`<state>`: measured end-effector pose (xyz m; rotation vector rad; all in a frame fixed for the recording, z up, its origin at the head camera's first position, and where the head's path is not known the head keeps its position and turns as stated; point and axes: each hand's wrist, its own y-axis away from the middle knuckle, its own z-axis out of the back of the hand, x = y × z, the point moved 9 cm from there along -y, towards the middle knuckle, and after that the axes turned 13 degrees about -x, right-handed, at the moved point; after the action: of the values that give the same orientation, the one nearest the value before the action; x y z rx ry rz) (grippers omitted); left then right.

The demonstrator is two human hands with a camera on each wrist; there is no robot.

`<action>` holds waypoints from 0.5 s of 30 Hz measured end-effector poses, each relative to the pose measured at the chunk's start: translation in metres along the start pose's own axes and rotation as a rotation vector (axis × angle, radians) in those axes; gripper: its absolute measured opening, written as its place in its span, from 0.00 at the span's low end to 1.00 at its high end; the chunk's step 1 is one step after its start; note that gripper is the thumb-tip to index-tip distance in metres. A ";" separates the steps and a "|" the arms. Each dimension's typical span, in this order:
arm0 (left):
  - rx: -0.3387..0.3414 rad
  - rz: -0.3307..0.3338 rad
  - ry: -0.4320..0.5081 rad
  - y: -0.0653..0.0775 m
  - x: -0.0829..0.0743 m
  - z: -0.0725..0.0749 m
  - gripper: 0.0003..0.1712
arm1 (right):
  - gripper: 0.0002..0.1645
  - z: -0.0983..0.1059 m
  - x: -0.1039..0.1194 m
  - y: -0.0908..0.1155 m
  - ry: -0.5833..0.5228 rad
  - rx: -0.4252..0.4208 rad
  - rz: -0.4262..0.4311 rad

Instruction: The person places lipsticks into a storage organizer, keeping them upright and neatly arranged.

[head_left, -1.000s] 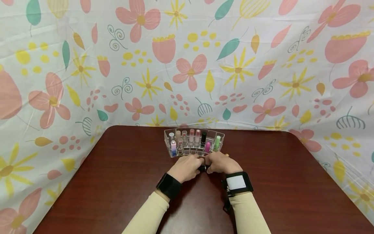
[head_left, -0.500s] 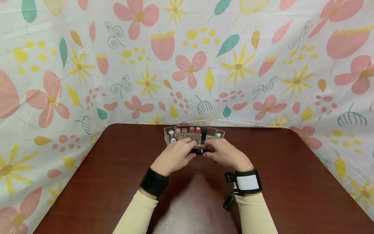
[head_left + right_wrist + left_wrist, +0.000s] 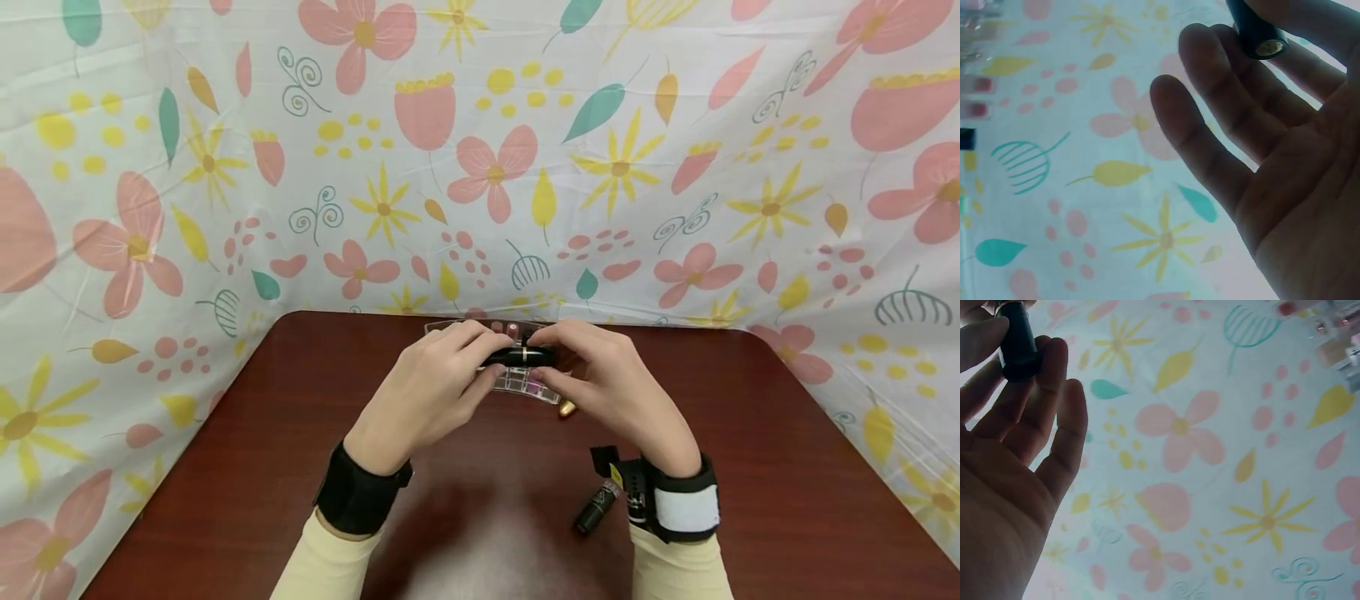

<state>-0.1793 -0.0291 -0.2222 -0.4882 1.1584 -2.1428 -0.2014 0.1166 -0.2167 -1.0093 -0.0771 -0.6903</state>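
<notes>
A black lipstick tube (image 3: pixel 517 357) with a thin gold band lies level between both hands, above the table. My left hand (image 3: pixel 420 387) pinches its left end between thumb and fingers, while my right hand (image 3: pixel 618 379) pinches the right end. In the left wrist view, the dark end of the lipstick tube (image 3: pixel 1019 353) shows between the fingers. The right wrist view shows the tube's other end (image 3: pixel 1269 47), with a gold-coloured face. Behind the hands stands a clear lipstick organizer (image 3: pixel 517 383), partly hidden by them.
Several lipsticks stand in the organizer, among them a pink one (image 3: pixel 513 330). A gold tube (image 3: pixel 567 408) lies at its front right. A black cylindrical piece (image 3: pixel 596 508) is beside the right wristband (image 3: pixel 686 508). A flowered cloth (image 3: pixel 495 175) hangs behind the brown table (image 3: pixel 262 467).
Both hands have risen from the organizer's front edge with the black lipstick tube and come nearer the camera. The tube's gold band now shows, and the hands cover more of the organizer.
</notes>
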 end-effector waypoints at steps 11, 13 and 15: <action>-0.085 -0.043 0.049 -0.006 -0.018 0.029 0.17 | 0.20 0.019 0.026 0.001 -0.010 -0.068 0.074; -0.096 -0.054 0.043 -0.007 -0.021 0.033 0.18 | 0.20 0.022 0.030 0.001 -0.012 -0.070 0.079; -0.114 -0.068 0.035 -0.008 -0.024 0.037 0.17 | 0.20 0.024 0.035 0.001 -0.034 -0.068 0.082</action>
<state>-0.1426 -0.0315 -0.1954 -0.5498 1.3066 -2.1593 -0.1670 0.1190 -0.1914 -1.0832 -0.0418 -0.6047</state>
